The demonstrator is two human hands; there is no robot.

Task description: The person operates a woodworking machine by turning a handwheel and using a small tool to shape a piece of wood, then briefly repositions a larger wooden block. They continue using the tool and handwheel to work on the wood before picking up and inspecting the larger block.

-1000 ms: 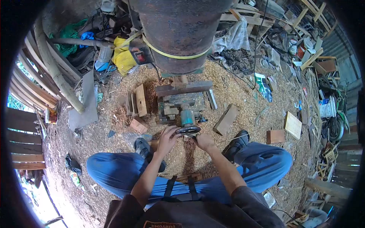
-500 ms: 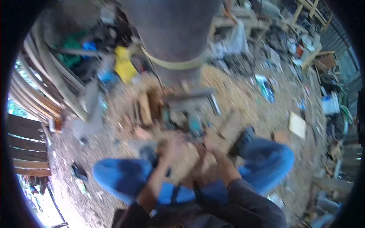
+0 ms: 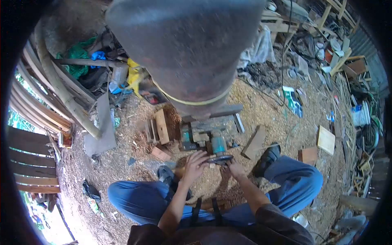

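A dark round disc point(image 3: 220, 159) sits at the near end of a green motor-like cylinder point(image 3: 219, 144), low on the ground between my knees. My left hand point(image 3: 195, 165) is at the disc's left edge, fingers stretched out and slightly apart; whether they press on the rim is hard to see. At the right edge, my right hand point(image 3: 236, 168) has its fingers closed on the disc's rim. Behind the cylinder stands a rough wooden frame point(image 3: 209, 124) with blocks in it. Overhead, a large dark rounded shape point(image 3: 185, 49) with a yellowish band hides part of that frame.
Wooden blocks point(image 3: 162, 126) and a brick-like piece point(image 3: 161, 152) lie left of the frame. A loose board point(image 3: 254, 142) is to its right. Wood shavings point(image 3: 265, 110) cover the ground. Curved poles point(image 3: 67, 94) lean at the left; a pale square board point(image 3: 326, 140) lies at the right.
The view has steadied from a blur, and the overhead shape fills more of it. Both hands stay by the green cylinder; my right hand appears slightly farther right and lower.
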